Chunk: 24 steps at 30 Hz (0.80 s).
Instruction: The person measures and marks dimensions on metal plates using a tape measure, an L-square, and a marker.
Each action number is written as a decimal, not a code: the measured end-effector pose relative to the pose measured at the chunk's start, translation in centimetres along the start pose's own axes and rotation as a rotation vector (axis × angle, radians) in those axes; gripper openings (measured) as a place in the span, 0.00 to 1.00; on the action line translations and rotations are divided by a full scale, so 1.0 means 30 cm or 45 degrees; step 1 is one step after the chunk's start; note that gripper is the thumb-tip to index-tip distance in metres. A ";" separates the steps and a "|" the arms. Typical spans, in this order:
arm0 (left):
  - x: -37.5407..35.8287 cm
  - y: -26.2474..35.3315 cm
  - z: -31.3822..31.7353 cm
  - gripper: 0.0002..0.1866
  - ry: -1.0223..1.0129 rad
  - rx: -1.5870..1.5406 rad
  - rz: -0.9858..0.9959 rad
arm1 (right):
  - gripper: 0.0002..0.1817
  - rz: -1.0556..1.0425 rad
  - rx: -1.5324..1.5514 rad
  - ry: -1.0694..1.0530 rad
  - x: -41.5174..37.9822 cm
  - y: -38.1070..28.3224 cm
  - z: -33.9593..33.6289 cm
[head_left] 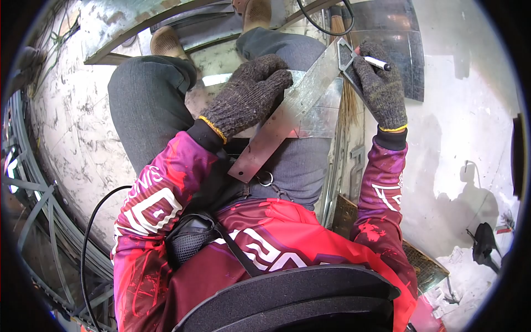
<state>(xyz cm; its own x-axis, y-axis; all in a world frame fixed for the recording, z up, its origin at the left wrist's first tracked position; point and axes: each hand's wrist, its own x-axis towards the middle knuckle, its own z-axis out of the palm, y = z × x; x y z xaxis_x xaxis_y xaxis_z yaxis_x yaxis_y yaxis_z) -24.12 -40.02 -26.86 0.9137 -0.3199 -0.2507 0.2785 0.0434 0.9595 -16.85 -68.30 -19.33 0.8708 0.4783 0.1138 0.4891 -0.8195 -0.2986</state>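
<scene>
My left hand (pixel 249 94), in a dark knitted glove with a yellow cuff edge, is closed at the edge of a shiny metal sheet (pixel 318 122) lying across my thighs. Its fingertips are partly hidden beside the long flat blade. A metal square (pixel 287 116) lies slantwise over the sheet, its broad blade pointing down toward my waist. Closed around the square's frame-like head is my right hand (pixel 381 88), gloved the same way. A white marker (pixel 376 62) with a black end also sticks out between its fingers.
Straw broom bristles (pixel 348 105) show beside the sheet. Dark curved metal panels (pixel 387 39) lie beyond my right hand. A large metal frame (pixel 144 27) stands near my feet. Metal strips (pixel 50 210) and a black cable (pixel 86 243) are at the left.
</scene>
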 end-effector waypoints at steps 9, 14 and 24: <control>-0.012 0.021 -0.014 0.12 -0.045 0.044 -0.083 | 0.17 0.586 0.702 0.001 -0.013 -0.051 0.025; -0.086 0.022 -0.019 0.17 -0.090 0.127 -0.109 | 0.17 0.536 0.700 0.050 -0.021 -0.051 0.026; -0.114 -0.013 0.007 0.20 -0.302 -0.054 -0.015 | 0.16 0.532 0.632 0.016 -0.017 -0.047 0.020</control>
<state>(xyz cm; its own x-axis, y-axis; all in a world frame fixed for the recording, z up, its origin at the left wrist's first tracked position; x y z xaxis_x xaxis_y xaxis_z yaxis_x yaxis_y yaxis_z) -27.43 -39.13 -26.35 0.8166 -0.5339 -0.2195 0.3053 0.0767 0.9492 -18.01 -67.19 -19.53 0.9848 0.1446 -0.0966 0.0306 -0.6908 -0.7224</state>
